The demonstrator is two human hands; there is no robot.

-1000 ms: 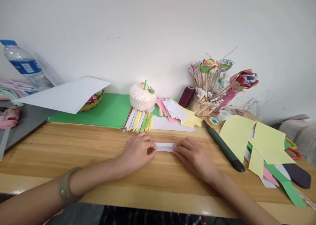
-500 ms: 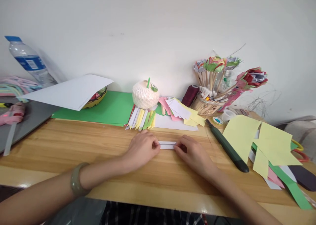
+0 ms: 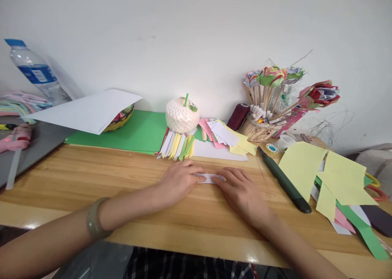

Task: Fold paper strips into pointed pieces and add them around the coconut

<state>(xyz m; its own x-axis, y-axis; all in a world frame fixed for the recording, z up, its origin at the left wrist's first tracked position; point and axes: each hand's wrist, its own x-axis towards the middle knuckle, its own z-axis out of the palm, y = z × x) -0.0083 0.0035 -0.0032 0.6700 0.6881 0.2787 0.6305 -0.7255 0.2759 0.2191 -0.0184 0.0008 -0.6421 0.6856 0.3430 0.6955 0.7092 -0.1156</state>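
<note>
Head camera: single view, worn on the head, facing forward and pitched down over the bench (image 3: 116,171).
The viewpoint is above the near edge of the bench, behind the left hand (image 3: 180,181) and right hand (image 3: 245,193), with both forearms entering from the lower corners. Range is close but wide: the hands lie just below frame center, plaid cloth (image 3: 183,266) shows at the bottom margin, and the wall (image 3: 196,38) fills the upper part. Lateral coverage runs from the bottle (image 3: 36,73) to the yellow paper (image 3: 346,173).
</note>
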